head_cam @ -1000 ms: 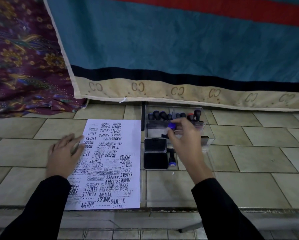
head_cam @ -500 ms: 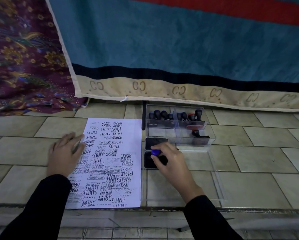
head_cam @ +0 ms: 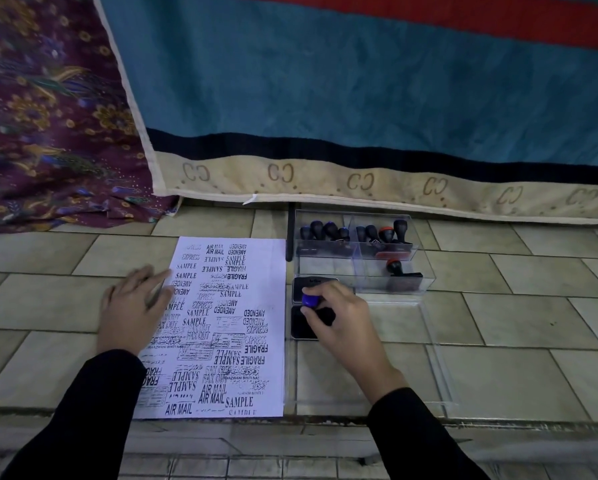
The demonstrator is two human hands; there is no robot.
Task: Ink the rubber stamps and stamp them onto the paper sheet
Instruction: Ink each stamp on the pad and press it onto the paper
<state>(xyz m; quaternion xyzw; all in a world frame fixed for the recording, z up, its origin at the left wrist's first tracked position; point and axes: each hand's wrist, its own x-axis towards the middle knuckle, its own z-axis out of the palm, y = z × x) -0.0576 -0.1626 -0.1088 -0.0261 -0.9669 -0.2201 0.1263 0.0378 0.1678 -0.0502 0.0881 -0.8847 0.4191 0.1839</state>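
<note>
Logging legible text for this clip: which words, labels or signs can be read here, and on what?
"AIR MAIL": paper sheet
"SAMPLE": same sheet
"FRAGILE": same sheet
"EXPRESS": same sheet
"AMENDED": same sheet
"FAX OUT": same sheet
"CC": cloth border, repeated
Ink pad lid label, script and boxed impressions: too small to read.

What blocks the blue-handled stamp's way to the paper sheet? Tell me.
Nothing visible. The right hand holds the blue-handled stamp over the ink pad, beside the paper sheet; the left hand rests on its far edge.

Paper sheet [head_cam: 221,327]: SAMPLE, AIR MAIL, FRAGILE, EXPRESS, AMENDED, FAX OUT.
</note>
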